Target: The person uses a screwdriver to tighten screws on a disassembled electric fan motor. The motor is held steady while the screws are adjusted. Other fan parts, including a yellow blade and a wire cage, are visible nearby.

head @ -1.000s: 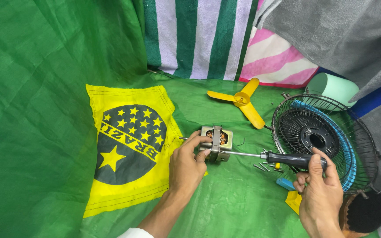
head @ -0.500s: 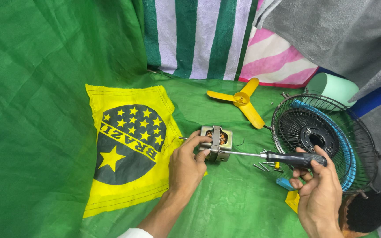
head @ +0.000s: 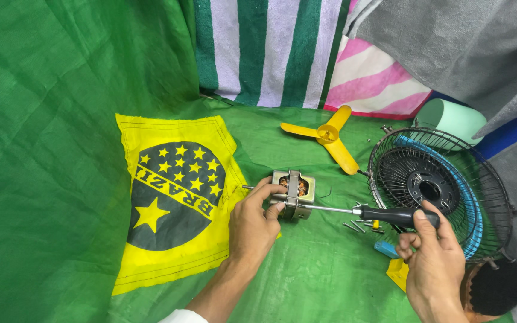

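Green tarp [head: 330,281] | left hand [head: 252,224] gripping motor [head: 293,192] | right hand [head: 432,263] clamped on screwdriver [head: 384,214], fan guard [head: 486,179] right

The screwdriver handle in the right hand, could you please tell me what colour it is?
Black, on the screwdriver in the right hand; the head view shows it.

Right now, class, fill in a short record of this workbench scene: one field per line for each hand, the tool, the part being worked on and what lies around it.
Left hand: left hand steadies the small metal motor on the green cloth
Right hand: right hand closed on the screwdriver at its black handle
Tool: shaft level, tip at the motor
Nearby: yellow fan blade, wire fan guard, loose screws, yellow flag cloth
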